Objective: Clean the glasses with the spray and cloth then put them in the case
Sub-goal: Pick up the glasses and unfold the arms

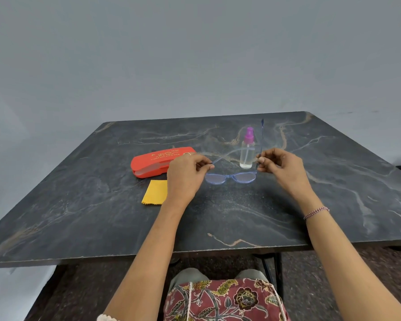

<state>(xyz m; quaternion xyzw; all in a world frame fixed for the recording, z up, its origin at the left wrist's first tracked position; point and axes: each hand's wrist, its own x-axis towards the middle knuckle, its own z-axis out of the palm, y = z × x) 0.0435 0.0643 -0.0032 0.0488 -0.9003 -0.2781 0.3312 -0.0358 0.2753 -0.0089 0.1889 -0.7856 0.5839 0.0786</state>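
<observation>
Both grips pinch the glasses (230, 177) by their temples. My left grip (185, 174) nips the left temple between thumb and forefinger, and my right grip (280, 165) nips the right temple the same way, with the other fingers curled in. The pale blue frame hangs between my hands, low over the dark marbled bench (79, 205); I cannot tell whether the lenses touch it. The right temple stands steeply up past my fingertips, and its dark tip rises higher than the cap of the spray bottle (247, 149). That bottle stands upright just behind the glasses, between my two hands; it is clear, with liquid inside and a pink nozzle. The red case (153, 163) lies on the bench to the left, its right end hidden behind my left grip. The yellow cloth (154, 192) lies flat just in front of the case, its right edge behind my left hand. A beaded bracelet (315, 213) circles my right wrist.
</observation>
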